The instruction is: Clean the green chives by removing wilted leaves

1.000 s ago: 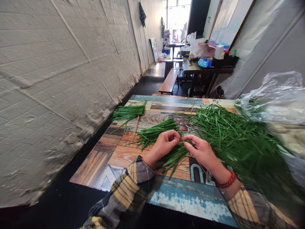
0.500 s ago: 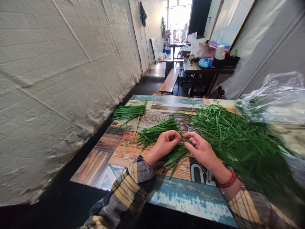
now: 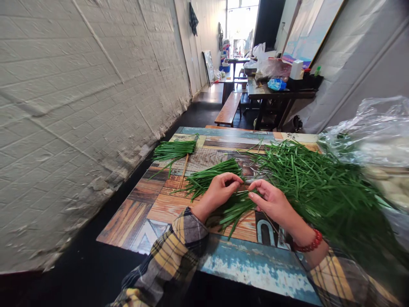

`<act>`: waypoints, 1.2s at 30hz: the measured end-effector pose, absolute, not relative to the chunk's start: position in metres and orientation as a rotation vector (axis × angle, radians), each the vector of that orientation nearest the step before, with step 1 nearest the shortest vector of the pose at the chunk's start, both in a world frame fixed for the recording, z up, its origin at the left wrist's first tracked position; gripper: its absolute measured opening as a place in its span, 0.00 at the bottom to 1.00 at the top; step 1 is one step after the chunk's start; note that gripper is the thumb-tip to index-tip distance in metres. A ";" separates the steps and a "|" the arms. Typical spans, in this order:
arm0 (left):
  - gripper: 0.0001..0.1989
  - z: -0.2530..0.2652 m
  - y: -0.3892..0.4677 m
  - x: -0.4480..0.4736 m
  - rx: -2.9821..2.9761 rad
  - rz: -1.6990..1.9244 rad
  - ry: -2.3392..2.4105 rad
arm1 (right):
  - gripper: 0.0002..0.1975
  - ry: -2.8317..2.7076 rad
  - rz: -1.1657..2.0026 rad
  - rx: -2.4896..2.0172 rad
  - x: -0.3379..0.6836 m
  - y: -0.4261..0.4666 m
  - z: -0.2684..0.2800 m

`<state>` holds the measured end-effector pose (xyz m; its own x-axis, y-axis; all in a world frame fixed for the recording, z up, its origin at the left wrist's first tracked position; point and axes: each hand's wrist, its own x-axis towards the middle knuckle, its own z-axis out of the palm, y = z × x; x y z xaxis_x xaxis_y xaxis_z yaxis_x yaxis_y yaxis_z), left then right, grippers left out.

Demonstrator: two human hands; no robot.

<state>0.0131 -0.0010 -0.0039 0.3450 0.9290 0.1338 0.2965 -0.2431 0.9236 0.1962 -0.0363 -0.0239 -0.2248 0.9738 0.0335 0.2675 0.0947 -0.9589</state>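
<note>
Left hand [image 3: 220, 189] of mine is bent over the counter [image 3: 172, 207], thumb and index finger curled towards each other; right hand [image 3: 273, 202] faces it, with its thumb and index fingertips near together. Between them I see a thin strand [image 3: 246, 187], but which fingertips really pinch it I cannot tell. Compared with half a second ago, the curl of my left hand is a little more open, and the fingertips of the two hands stand slightly farther apart. The garlic chives [image 3: 212, 174] beside and beneath my hands have not changed their place, so I judge that the work is advancing only in the fingers, by a small adjustment of this strand.

These chives lie flat on the counter, partly hidden by my left hand. On its far side, their long axis goes slantwise: the more even end is to the right and away from me, the looser ends are to the left and nearer. Below my fingers, other blades [image 3: 238, 211] point towards me and to the left; whether they belong to the same bunch, I cannot tell.
</note>
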 end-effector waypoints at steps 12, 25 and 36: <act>0.13 -0.010 -0.007 0.007 2.487 0.567 1.291 | 0.06 -1.793 1.477 -1.052 0.193 -0.050 -0.010; 0.06 -0.013 0.003 0.002 2.406 0.720 1.615 | 0.06 -1.789 1.395 -1.069 0.192 -0.048 -0.012; 0.10 -0.008 0.008 0.007 1.563 0.981 1.099 | 0.15 -1.541 1.338 -1.192 0.195 -0.039 -0.017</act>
<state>0.0073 0.0079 -0.0078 0.2725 0.9584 0.0850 0.1930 -0.1410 0.9710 0.1953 -0.0391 -0.0172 -0.2763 0.9606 -0.0312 0.1656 0.0156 -0.9861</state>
